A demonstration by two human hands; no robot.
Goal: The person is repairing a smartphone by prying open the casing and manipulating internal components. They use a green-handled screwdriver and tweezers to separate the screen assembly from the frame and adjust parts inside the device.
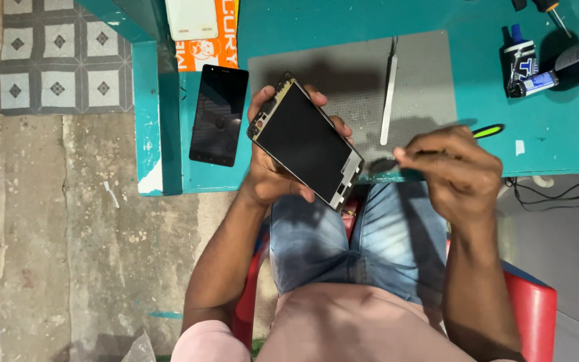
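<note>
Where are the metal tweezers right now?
In the head view, the metal tweezers lie on the grey work mat on the teal table, above and between the left hand's phone frame and the right hand.

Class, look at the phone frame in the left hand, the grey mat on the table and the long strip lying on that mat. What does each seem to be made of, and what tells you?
Phone frame: likely metal or plastic rim with a glossy black glass-like face that reflects little.
Grey mat: matte, probably rubber or silicone, with no shine.
Long strip: pale and smooth, seemingly bare metal, perhaps tweezers.
</note>
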